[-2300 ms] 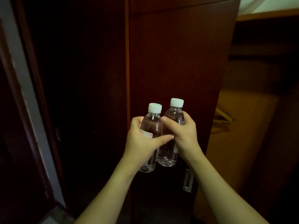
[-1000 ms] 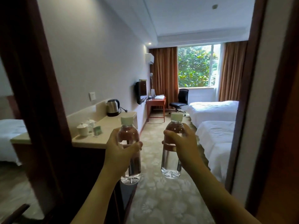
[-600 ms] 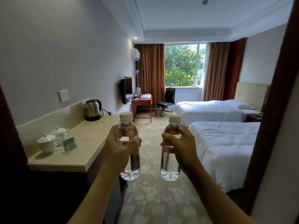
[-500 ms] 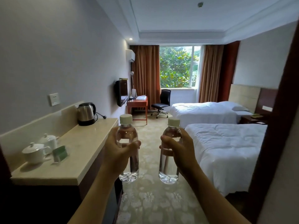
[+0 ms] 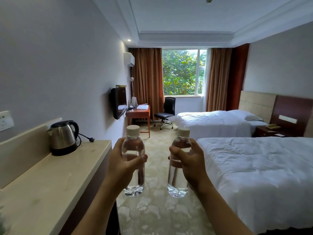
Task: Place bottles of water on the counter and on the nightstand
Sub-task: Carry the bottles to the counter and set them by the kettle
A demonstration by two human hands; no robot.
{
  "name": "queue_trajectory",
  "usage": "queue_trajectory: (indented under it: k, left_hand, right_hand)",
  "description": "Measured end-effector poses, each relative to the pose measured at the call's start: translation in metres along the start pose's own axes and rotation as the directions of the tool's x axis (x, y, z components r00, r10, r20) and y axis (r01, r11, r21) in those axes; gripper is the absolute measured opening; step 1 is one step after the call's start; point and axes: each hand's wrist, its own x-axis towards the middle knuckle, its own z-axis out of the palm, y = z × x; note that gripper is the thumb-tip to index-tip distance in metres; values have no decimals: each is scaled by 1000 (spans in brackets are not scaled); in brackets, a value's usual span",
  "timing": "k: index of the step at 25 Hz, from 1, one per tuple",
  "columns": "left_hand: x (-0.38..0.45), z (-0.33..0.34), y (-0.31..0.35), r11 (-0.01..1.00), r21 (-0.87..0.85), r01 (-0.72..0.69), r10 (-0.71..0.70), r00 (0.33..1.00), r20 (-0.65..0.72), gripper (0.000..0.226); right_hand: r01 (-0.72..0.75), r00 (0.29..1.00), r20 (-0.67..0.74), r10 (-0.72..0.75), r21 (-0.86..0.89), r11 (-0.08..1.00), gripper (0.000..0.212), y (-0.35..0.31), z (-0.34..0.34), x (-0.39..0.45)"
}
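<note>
Hands raised mid-air over patterned carpet (image 5: pixel 157 216). Left hand (image 5: pixel 122 164) wrapped around clear plastic white-capped water bottle (image 5: pixel 133 184), upright, just beside beige stone counter (image 5: pixel 50 180). Right hand (image 5: pixel 189 162) clasps second identical bottle (image 5: pixel 177 182), upright. Steel kettle (image 5: pixel 63 137) on counter. Dark wooden nightstand (image 5: pixel 268 131) between 2 white beds.

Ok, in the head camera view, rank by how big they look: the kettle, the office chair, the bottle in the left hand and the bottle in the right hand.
1. Left bottle and right bottle: alike, and enlarged by nearness.
2. Kettle.
3. Office chair: smallest only because it stands far off.
</note>
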Motion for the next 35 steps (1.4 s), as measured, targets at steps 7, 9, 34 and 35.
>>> queue_trajectory:
  k: [7, 9, 34, 35]
  left_hand:
    - [128, -5, -73, 1000, 4, 5, -5, 983, -183, 47]
    - [153, -32, -89, 1000, 15, 20, -15, 961, -275, 47]
    - [177, -358, -215, 837, 364, 407, 287, 241, -927, 50]
    - [176, -360, -227, 837, 340, 429, 270, 217, -938, 51]
  right_hand:
    - [-16, 986, 169, 7, 55, 998, 21, 80, 45, 175]
    - [-44, 967, 252, 22, 83, 996, 26, 102, 85, 209]
    - [-295, 277, 949, -151, 234, 926, 31, 313, 578, 219]
    - [-276, 257, 959, -124, 196, 941, 34, 325, 583, 218]
